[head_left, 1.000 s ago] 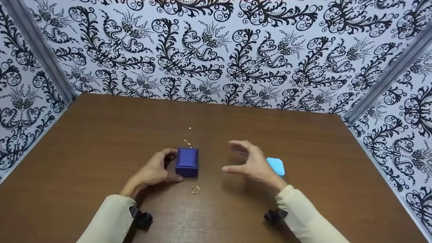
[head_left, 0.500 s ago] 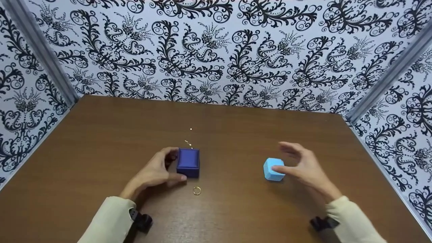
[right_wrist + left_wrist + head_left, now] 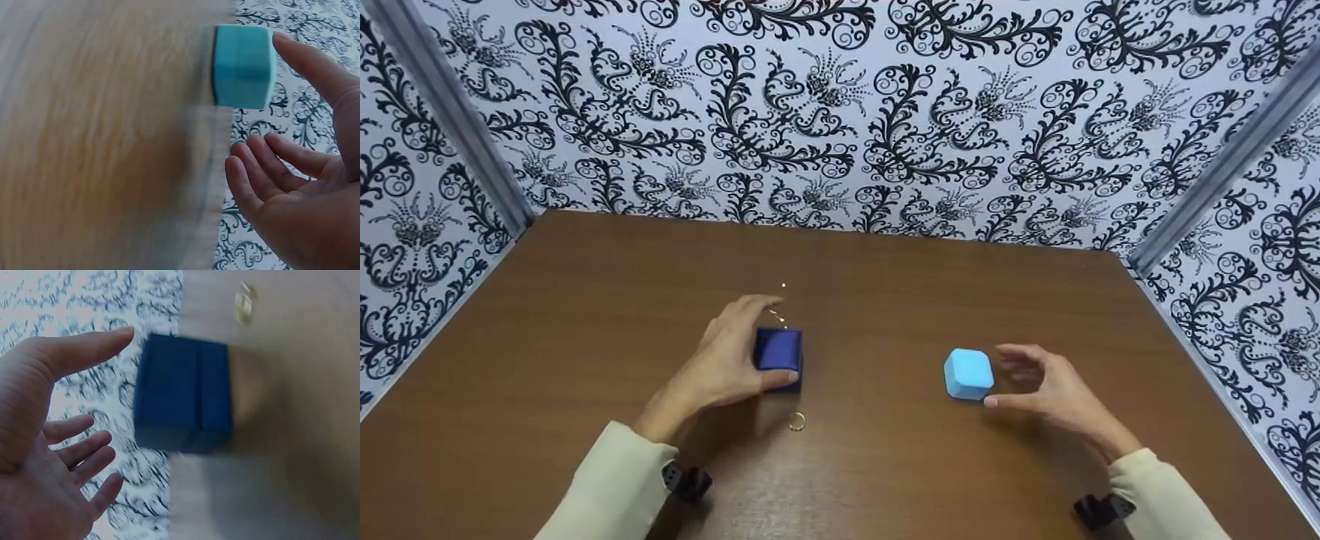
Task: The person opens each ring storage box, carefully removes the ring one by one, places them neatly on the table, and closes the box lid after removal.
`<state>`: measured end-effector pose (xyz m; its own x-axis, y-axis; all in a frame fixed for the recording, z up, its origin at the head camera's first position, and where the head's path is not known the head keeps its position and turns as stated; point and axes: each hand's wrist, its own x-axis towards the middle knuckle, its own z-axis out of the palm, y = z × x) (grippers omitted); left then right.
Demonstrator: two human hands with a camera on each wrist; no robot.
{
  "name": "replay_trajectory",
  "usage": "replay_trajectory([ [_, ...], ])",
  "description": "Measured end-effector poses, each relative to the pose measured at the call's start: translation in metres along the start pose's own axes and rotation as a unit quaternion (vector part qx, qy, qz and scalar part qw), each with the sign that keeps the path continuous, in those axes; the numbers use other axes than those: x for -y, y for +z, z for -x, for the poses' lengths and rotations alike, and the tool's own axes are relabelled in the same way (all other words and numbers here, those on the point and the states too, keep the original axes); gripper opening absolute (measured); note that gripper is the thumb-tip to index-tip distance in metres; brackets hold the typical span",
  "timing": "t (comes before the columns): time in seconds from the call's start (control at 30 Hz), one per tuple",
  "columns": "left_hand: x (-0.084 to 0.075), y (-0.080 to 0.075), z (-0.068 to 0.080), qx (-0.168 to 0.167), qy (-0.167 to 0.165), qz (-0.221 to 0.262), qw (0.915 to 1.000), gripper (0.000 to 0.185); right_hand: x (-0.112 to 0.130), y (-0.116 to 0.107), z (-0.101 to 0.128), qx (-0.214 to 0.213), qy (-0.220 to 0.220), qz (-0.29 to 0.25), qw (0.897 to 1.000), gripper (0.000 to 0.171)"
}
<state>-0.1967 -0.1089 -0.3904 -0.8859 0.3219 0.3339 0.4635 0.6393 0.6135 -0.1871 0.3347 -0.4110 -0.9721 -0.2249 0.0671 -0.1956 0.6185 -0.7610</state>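
Left grip has risen over purple box, right grip lowered beside blue box.

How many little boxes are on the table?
2. The dark blue box is by the left hand, which partly covers it in the head view. The light blue box is beside the right hand.

The left hand hides part of the box. A speck toward the far edge of the table is too small to identify — its near edge is cut off in the head view — and the left wrist view blurs the ring.
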Motion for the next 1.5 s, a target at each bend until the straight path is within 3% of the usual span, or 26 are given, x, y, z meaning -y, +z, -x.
replay_trajectory([
  [0.17, -0.026, 0.013, -0.01, 0.015, 0.033, -0.01, 0.9993, 0.092, -0.005, 0.003, -0.005, 0.023, 0.014, -0.001, 1.0, 0.076],
  [0.5, -0.062, 0.057, -0.026, 0.056, 0.082, 0.037, 0.9944, 0.085, -0.01, 0.011, -0.013, 0.039, 0.003, 0.021, 0.999, 0.077],
  [0.73, -0.079, 0.089, -0.038, 0.104, 0.046, 0.037, 0.9928, 0.086, -0.009, 0.016, -0.017, 0.04, 0.0, 0.046, 0.998, 0.073],
  [1.0, -0.09, 0.123, -0.051, 0.136, 0.009, 0.052, 0.9894, 0.083, -0.009, 0.021, -0.02, 0.036, -0.016, 0.05, 0.998, 0.063],
  [1.13, -0.092, 0.137, -0.057, 0.141, -0.008, 0.067, 0.9877, 0.081, -0.009, 0.02, -0.019, 0.042, -0.022, 0.054, 0.997, 0.063],
  [1.5, -0.095, 0.172, -0.07, 0.134, -0.006, 0.098, 0.9861, 0.08, -0.01, 0.018, -0.018, 0.059, -0.036, 0.048, 0.996, 0.06],
])
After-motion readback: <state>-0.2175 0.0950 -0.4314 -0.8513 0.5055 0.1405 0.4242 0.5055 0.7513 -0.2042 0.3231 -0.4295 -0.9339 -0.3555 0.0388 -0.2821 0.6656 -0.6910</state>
